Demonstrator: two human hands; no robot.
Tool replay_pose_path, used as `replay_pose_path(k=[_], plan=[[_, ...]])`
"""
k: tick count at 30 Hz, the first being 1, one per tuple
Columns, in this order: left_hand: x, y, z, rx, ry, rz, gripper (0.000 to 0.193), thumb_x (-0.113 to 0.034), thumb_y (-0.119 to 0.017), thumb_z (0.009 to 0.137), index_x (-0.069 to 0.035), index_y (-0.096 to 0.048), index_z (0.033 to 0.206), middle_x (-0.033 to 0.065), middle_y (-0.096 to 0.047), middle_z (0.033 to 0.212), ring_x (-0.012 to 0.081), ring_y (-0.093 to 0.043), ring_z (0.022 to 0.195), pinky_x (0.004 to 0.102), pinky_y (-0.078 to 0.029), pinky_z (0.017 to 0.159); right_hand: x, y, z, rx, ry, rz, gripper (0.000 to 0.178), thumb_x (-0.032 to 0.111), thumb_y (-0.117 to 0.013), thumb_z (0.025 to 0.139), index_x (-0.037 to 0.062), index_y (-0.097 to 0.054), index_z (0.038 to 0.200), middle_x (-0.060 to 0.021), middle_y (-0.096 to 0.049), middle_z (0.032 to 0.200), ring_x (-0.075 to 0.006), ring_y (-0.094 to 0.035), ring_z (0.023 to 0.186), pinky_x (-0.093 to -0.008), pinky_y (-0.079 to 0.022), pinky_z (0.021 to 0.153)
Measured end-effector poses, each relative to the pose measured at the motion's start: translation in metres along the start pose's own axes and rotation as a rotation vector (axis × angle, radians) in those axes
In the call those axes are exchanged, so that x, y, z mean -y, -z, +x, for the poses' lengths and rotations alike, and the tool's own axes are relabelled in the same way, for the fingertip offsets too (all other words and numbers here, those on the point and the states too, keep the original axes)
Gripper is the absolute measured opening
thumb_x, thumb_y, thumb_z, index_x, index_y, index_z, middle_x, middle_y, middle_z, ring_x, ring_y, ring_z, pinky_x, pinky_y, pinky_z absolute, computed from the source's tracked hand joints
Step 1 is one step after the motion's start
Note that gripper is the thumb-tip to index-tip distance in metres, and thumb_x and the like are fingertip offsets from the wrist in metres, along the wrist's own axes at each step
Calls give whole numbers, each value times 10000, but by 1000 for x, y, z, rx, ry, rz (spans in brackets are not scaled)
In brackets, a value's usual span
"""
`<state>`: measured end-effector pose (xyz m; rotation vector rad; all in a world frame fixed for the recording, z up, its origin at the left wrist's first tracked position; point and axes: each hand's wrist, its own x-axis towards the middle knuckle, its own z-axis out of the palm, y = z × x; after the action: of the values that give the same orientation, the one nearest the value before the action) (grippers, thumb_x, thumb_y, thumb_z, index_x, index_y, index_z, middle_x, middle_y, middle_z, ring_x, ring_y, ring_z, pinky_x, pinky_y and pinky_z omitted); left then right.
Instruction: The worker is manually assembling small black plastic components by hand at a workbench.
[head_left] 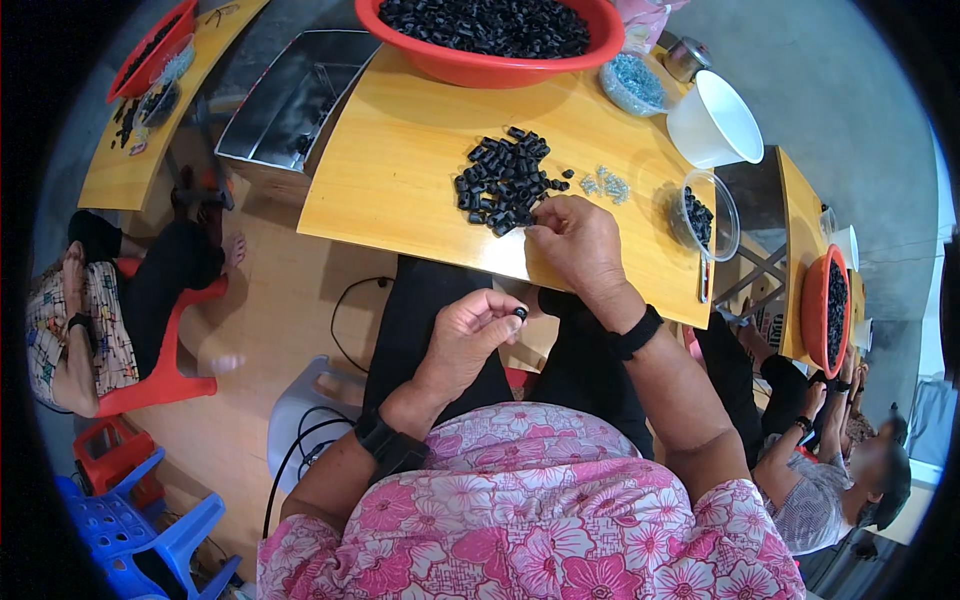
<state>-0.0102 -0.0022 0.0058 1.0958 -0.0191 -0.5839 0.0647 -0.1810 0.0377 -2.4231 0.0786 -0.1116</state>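
Note:
My left hand (pixel 462 338) is in front of the table's near edge, over my lap. Its thumb and fingers pinch a small black plastic cap (pixel 520 313), round with a hole at its end. My right hand (pixel 582 240) rests at the near right side of a heap of small black plastic parts (pixel 500 180) on the yellow table (pixel 390 150). Thumb and forefinger are closed together there; the fingertips partly hide whatever lies between them. Just beyond that hand is a small cluster of clear or silvery little pieces (pixel 606 185), perhaps screws.
A red basin (pixel 480 72) full of black parts stands at the table's far side. Rightward are a tub of bluish pieces (pixel 635 83), a metal pot (pixel 687 58), a white bucket (pixel 715 120) and a clear container (pixel 725 225). Other people sit at tables left and right.

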Motion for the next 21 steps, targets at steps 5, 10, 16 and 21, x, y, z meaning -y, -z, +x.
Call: replay_pose_path(k=[5,10,16,21], plan=[[2,0,1,-3,-6,8,96,-48,-582,880,-24,-604,970,22,-631,898,75,-579,829,217,-461,759,-16,3,-7,-7,9,63,148,100,-660,696,32,-659,827,-128,-649,741,-268,-642,683,-340,-515,653],[5,0,3,6,-18,13,100,-37,-578,882,-20,-604,977,17,-636,888,65,-583,807,208,-465,737,-25,4,-9,18,-7,170,138,76,-658,689,21,-651,816,-129,-643,731,-251,-639,670,-328,-515,647],[7,0,2,7,-33,38,102,-35,-575,885,-18,-603,981,17,-637,887,64,-582,796,209,-465,733,-16,12,-7,53,-10,97,147,70,-653,681,26,-653,822,-112,-641,710,-238,-638,667,-324,-507,637],[7,-1,2,1,-34,26,109,-37,-575,885,-18,-600,989,14,-635,883,64,-580,791,212,-465,732,-10,16,-7,96,-39,37,164,91,-679,676,33,-660,829,-113,-645,710,-245,-636,665,-326,-503,632]])
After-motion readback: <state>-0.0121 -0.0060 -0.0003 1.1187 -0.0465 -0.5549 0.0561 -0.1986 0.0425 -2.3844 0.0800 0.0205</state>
